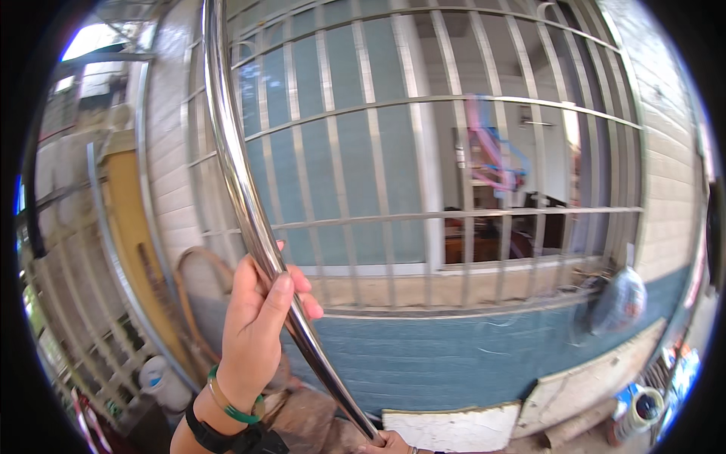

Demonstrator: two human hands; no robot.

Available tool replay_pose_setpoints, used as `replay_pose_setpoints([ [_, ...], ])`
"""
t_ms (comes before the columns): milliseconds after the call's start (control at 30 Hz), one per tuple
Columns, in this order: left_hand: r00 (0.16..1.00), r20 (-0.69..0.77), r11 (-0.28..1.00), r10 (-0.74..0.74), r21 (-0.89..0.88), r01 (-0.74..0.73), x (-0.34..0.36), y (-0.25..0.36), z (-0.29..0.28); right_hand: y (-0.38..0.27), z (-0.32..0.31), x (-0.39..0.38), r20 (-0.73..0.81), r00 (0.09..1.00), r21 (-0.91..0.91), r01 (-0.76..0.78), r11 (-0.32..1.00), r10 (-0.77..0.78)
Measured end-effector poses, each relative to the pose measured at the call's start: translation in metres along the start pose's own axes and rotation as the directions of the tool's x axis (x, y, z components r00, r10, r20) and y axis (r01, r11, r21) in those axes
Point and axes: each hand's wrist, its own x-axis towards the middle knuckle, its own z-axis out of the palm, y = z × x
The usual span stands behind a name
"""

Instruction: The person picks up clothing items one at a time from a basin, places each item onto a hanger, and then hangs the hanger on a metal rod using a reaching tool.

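Observation:
A long shiny metal pole (240,178) slants from the top of the view down to the lower middle. My left hand (261,318) is closed around it at mid-length, thumb along the near side, with a green bangle and a black band on the wrist. Lower down, my right hand (389,443) grips the pole close to its bottom end; only part of this hand shows at the lower edge. The pole's upper end runs out of view. Behind it stands a barred window (370,151), which the pole crosses on the left side.
A clear plastic bag (622,301) hangs at the window's lower right corner. Pale boards (590,378) lean on the blue wall (423,356). At the left are a metal fence (83,303), a yellow panel (128,204) and a white container (162,384). A roll (644,408) stands at the lower right.

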Motion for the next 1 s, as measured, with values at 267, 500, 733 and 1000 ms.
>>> replay_pose_setpoints([
  [267,0.928,0.371,0.944,0.026,-0.314,0.099,0.011,-0.022,0.204,-0.033,-0.174,-0.089,-0.451,0.876,-0.075,-0.226,0.971,0.169],
  [500,0.837,0.532,0.907,0.129,-0.404,0.117,0.001,-0.023,0.430,-0.084,-0.339,-0.159,-0.741,0.651,-0.265,-0.060,0.962,-0.164],
  [733,0.713,0.636,0.897,0.297,-0.442,0.021,0.001,-0.010,0.629,-0.127,-0.540,-0.254,-0.861,0.506,-0.081,-0.237,0.968,0.051],
  [1000,0.628,0.771,0.901,0.105,-0.340,0.268,-0.018,-0.071,0.765,-0.182,-0.739,-0.336,-0.917,0.399,-0.121,-0.302,0.945,0.010],
])
